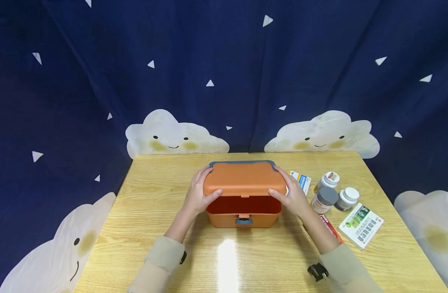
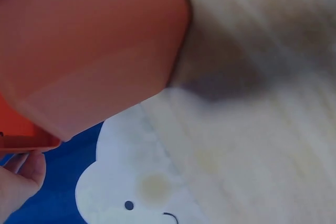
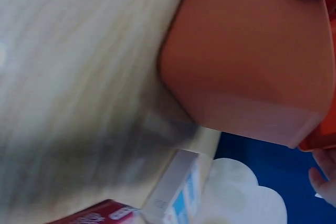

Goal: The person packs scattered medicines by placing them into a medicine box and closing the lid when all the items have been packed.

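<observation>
An orange plastic storage box stands on the wooden table, its lid partly raised so that the red-lit inside shows beneath it. A blue-grey latch sits at the middle of the box's front. My left hand grips the lid's left end, thumb at the front edge and fingers over the top. At the other end my right hand holds the lid the same way. In the left wrist view the box wall fills the upper left, with the left fingers at the lid's edge.
Right of the box lie a blue-and-white carton, a white bottle, a grey-capped bottle, another white-capped bottle, a green-and-white carton and a red carton. A dark blue curtain hangs behind the table.
</observation>
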Motion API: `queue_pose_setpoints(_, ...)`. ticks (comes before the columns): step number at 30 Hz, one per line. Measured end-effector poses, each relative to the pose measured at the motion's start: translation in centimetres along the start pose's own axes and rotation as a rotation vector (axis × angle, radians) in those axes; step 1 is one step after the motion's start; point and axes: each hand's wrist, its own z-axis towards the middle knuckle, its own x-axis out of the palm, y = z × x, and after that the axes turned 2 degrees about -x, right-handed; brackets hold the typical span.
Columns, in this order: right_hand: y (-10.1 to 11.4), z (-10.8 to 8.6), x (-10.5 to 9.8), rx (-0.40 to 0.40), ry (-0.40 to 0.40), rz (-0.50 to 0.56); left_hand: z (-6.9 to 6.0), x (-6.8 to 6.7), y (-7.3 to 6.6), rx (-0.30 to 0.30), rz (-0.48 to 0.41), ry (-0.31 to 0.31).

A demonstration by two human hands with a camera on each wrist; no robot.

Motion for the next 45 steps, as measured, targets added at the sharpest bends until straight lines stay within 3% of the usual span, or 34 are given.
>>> queue_pose_setpoints(9, 1.4, 2.0, -1.4, 0.084, 0.047, -0.003, 2.4, -1.2, -1.2, -0.020, 0.010, -0.024)
queue_pose_setpoints(15, 1.9, 3.3, -2.3, 0.179, 0.135, -0.020, 4.0, -2.1, -1.9, -0.139, 0.020, 0.032)
queue_pose_setpoints(19, 1.6, 4.0, -2.9, 0.181, 0.183, -0.018, 5.2, -2.8, -2.4, -0.229, 0.016, 0.069)
queue_pose_setpoints(33, 0.1, 5.0, -2.4, 0.138, 0.059, 0.056, 8.1, -4.1, -3.2, -0.397, -0.028, 0.180)
queue_pose_setpoints(40, -0.5, 5.7, -1.7, 0.174, 0.029, 0.123, 9.0, -4.3, -3.2, -0.394, -0.076, 0.192)
queue_pose_setpoints(45, -0.7, 6.3, -1.4, 0.201, 0.008, 0.158, 9.3, -4.0, -3.0, -0.395, -0.113, 0.143)
